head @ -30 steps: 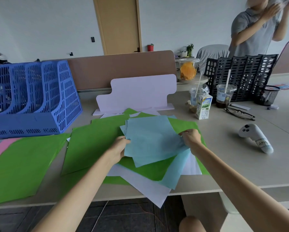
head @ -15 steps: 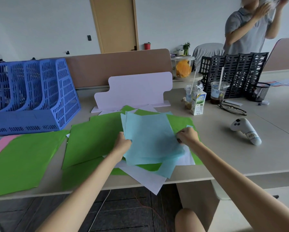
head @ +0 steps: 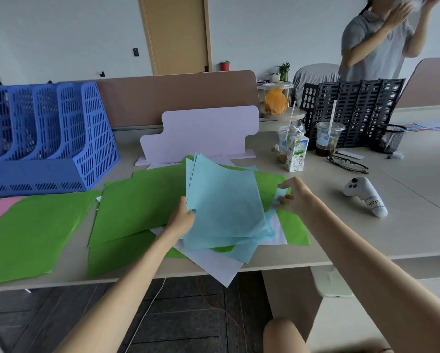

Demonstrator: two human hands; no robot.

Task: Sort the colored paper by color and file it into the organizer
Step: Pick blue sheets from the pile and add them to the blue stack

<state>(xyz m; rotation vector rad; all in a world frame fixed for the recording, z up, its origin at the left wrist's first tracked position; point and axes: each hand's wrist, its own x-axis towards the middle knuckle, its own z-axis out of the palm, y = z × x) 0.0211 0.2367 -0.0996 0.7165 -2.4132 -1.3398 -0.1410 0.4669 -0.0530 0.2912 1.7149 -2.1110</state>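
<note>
Mid-frame, your left hand [head: 182,219] pinches the blue stack [head: 226,200] clear of the green sheets [head: 142,200], while your right hand [head: 296,197] hovers, fingers spread.

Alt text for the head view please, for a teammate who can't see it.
The left hand grips the left edge of a stack of light blue sheets, tilted up above green sheets spread on the table; the right hand is open by the stack's right side. A blue organizer stands at back left.
</note>
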